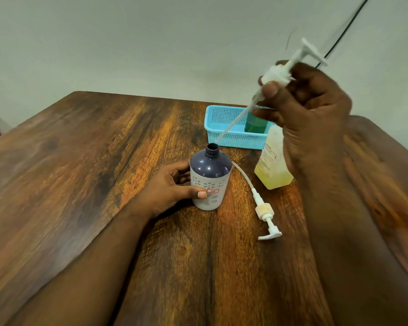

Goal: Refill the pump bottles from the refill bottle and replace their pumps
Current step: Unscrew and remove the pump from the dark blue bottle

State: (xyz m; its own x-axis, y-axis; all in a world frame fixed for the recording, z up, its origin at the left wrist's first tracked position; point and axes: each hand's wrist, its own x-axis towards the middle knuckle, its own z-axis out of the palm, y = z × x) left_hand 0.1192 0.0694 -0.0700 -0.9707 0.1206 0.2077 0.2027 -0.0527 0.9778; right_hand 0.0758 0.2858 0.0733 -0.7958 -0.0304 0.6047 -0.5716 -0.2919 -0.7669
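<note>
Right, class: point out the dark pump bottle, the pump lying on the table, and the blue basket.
dark pump bottle (210,168), head view, shoulder.
pump lying on the table (265,211), head view, collar.
blue basket (236,138), head view, front wall.

A wooden table (104,161) is carrying a navy pump bottle (209,178), loose pump (264,211), yellow-liquid bottle (272,163) and blue basket (231,125)

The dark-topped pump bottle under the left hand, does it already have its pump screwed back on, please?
No: the dark-topped bottle has a bare, open neck, and the right hand holds a pump in the air above it.

Home: wooden table (104,161), plain wall (151,43)
</note>
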